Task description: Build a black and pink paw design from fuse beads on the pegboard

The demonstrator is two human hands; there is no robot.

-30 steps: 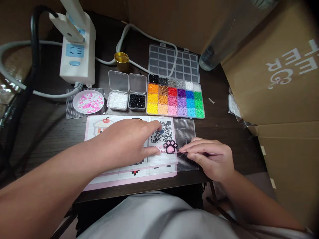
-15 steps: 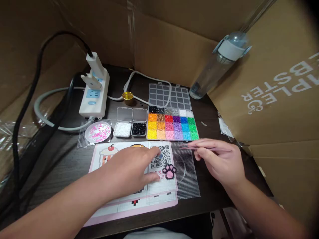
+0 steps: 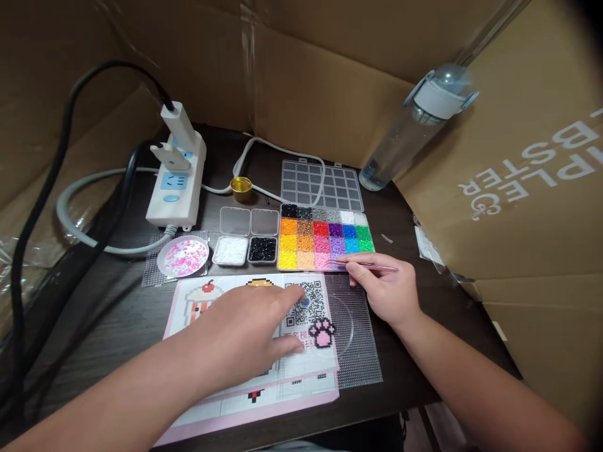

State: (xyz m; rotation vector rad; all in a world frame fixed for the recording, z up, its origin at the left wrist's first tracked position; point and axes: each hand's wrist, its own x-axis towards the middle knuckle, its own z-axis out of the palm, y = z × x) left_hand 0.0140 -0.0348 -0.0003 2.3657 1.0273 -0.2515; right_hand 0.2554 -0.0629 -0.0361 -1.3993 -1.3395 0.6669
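My right hand (image 3: 389,282) pinches a pair of pink tweezers (image 3: 377,267), with the tips over the pink and lavender compartments of a bead box (image 3: 321,230) filled with many colours. Resting over the printed pattern sheets (image 3: 226,392), my left hand (image 3: 249,333) has its thumb and fingers apart and holds nothing. Close to its fingertips lies a pink and black paw made of beads (image 3: 322,333), on the sheet's right part below a QR code (image 3: 304,303). A clear pegboard (image 3: 360,351) sticks out from under the sheets on the right.
Small boxes of white beads (image 3: 230,250) and black beads (image 3: 262,249) stand left of the bead box, beside a white dish of pink beads (image 3: 183,257). Behind are a gold cup (image 3: 241,188), a power strip (image 3: 176,182) and a water bottle (image 3: 409,138). Cardboard walls (image 3: 330,100) surround the table.
My right hand has moved left and slightly up, bringing the tweezers from above the pegboard to the bead box's front row. My left hand stays nearly in place.
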